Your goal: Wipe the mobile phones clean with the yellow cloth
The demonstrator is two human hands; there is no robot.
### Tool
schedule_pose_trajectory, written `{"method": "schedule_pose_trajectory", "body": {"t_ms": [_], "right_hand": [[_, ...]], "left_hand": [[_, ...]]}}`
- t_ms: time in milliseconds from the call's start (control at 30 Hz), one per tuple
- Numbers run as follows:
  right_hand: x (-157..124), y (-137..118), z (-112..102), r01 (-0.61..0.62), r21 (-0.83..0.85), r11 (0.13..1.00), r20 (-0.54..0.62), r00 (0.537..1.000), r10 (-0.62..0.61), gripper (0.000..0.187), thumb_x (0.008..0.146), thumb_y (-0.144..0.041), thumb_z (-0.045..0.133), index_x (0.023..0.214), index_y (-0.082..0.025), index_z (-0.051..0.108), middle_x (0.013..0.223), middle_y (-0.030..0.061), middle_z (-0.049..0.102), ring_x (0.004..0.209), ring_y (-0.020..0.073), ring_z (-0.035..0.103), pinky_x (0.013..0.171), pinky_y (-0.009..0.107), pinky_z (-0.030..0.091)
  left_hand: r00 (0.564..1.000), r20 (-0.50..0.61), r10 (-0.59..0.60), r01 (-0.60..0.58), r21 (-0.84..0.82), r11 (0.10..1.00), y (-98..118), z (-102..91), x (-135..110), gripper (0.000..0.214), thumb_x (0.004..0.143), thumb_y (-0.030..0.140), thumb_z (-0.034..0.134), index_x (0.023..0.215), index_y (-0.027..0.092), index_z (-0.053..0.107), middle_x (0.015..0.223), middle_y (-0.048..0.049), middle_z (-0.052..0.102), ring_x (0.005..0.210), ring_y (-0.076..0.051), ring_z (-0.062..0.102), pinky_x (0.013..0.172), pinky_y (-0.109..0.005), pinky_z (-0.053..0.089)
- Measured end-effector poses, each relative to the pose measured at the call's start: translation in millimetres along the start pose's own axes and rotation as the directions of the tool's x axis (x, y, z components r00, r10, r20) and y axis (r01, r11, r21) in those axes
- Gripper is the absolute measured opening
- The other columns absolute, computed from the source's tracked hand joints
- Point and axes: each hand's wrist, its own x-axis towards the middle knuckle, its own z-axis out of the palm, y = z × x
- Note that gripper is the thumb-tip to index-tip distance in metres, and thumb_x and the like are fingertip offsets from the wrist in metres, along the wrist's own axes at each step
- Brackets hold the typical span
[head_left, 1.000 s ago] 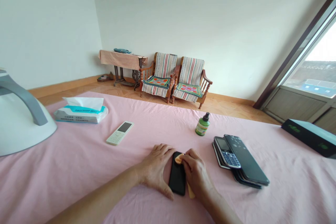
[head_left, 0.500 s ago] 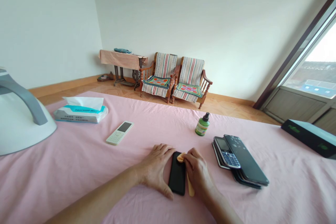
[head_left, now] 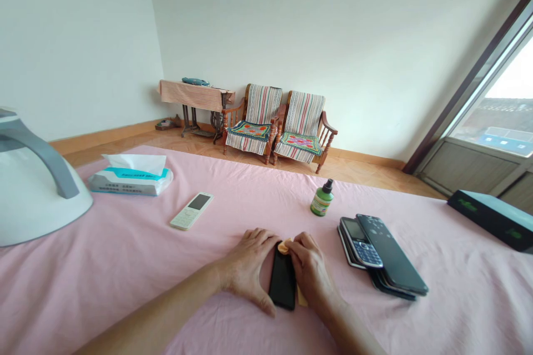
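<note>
A black phone (head_left: pixel 282 283) lies flat on the pink cloth (head_left: pixel 125 266) in front of me. My left hand (head_left: pixel 245 269) curls around its left edge, with the thumb at the near corner. My right hand (head_left: pixel 310 272) presses a small orange cloth (head_left: pixel 285 246) onto the phone's far end with bunched fingers. More of that orange cloth shows under my right palm. Right of my hands sits a stack of dark phones (head_left: pixel 381 255), with a keypad phone on the left of the stack.
A green spray bottle (head_left: pixel 321 199) stands behind my hands. A white phone (head_left: pixel 191 211) and a tissue pack (head_left: pixel 131 175) lie to the left. A large white appliance (head_left: pixel 33 188) sits at far left, a dark box (head_left: pixel 491 217) at far right. Two wooden chairs (head_left: pixel 278 128) stand by the wall.
My right hand has slid the orange cloth slightly up toward the phone's far end. The left hand stays on the phone's edge.
</note>
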Motion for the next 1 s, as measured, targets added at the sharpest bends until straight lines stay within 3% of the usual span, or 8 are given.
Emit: {"method": "schedule_pose_trajectory", "body": {"t_ms": [100, 300, 567, 1000], "right_hand": [[-2, -1, 1, -0.002, 0.052, 0.999, 0.006, 1.0, 0.002, 0.027, 0.089, -0.011, 0.042, 0.085, -0.02, 0.067, 0.081, 0.0034, 0.055, 0.075, 0.0156, 0.055, 0.068, 0.023, 0.043], [6, -1, 4, -0.026, -0.041, 0.999, -0.021, 0.999, 0.025, 0.027, 0.088, -0.009, 0.043, 0.08, -0.017, 0.067, 0.077, 0.0038, 0.052, 0.073, 0.0163, 0.053, 0.067, 0.025, 0.042], [-4, -8, 0, -0.022, 0.005, 1.0, 0.045, 0.999, 0.022, 0.025, 0.089, -0.008, 0.044, 0.082, -0.018, 0.066, 0.082, 0.0044, 0.054, 0.077, 0.0162, 0.053, 0.069, 0.025, 0.042], [1, -11, 5, 0.009, -0.009, 1.0, 0.039, 0.999, -0.008, 0.025, 0.091, -0.009, 0.045, 0.083, -0.019, 0.066, 0.083, 0.0056, 0.055, 0.081, 0.0184, 0.05, 0.073, 0.027, 0.041]], "left_hand": [[1.0, -0.006, 0.006, -0.006, -0.005, 1.0, 1, -0.6, 0, 0.103, 0.034, 0.07, 0.077, 0.121, 0.024, 0.045, 0.121, -0.009, 0.049, 0.109, -0.035, 0.045, 0.1, -0.05, 0.03], [1.0, -0.004, -0.006, 0.006, 0.017, 1.0, 2, -1.6, 1, 0.107, 0.035, 0.068, 0.078, 0.125, 0.023, 0.041, 0.12, -0.0099, 0.048, 0.108, -0.034, 0.045, 0.1, -0.05, 0.031], [0.999, -0.013, -0.031, 0.031, 0.032, 0.999, 0, 1.7, 1, 0.109, 0.029, 0.067, 0.079, 0.121, 0.022, 0.043, 0.12, -0.0107, 0.047, 0.108, -0.036, 0.044, 0.1, -0.052, 0.031], [0.999, -0.042, 0.002, -0.001, 0.026, 1.0, -1, 2.7, 1, 0.099, 0.033, 0.066, 0.079, 0.115, 0.024, 0.044, 0.113, -0.0073, 0.048, 0.102, -0.031, 0.045, 0.096, -0.047, 0.035]]}}
